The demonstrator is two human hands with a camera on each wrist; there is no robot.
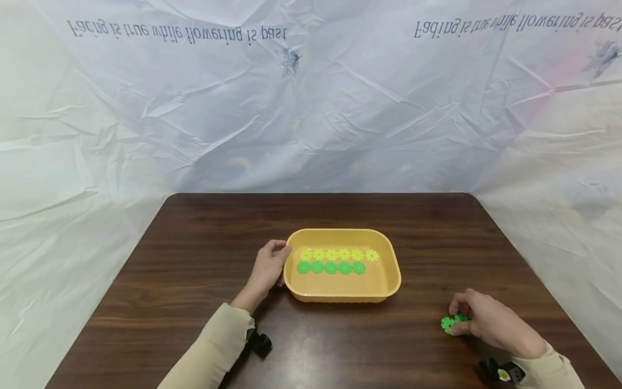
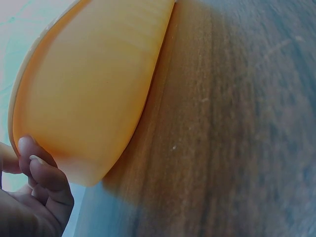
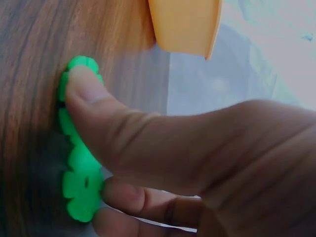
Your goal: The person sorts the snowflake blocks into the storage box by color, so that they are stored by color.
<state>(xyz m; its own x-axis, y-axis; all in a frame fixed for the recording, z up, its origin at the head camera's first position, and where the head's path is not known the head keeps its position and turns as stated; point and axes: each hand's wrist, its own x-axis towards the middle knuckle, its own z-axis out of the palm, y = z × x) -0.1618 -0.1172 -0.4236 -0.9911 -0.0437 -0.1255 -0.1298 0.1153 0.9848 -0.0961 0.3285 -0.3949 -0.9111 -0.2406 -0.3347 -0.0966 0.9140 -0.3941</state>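
Note:
My left hand [image 1: 264, 267] grips the left rim of a yellow plastic basin [image 1: 342, 294], thumb at the rim and fingers against the outer wall [image 2: 94, 94]. Inside the basin lie a row of yellow flower-shaped discs [image 1: 331, 254] and, nearer me, a row of green flower-shaped discs [image 1: 331, 268]. To the right of the basin, low over the table, my right hand [image 1: 495, 321] pinches green flower-shaped discs [image 1: 446, 324]. In the right wrist view the thumb lies across one end of these discs [image 3: 81, 195], and fingertips meet the other end; the hand partly covers them.
The dark wooden table [image 1: 209, 232] carries the basin near its middle. Behind it hangs a pale, wrinkled sheet [image 1: 311, 108] with printed lettering, and sheets also flank both sides. Black wrist cameras sit at the left wrist [image 1: 259, 343] and right wrist [image 1: 502, 371].

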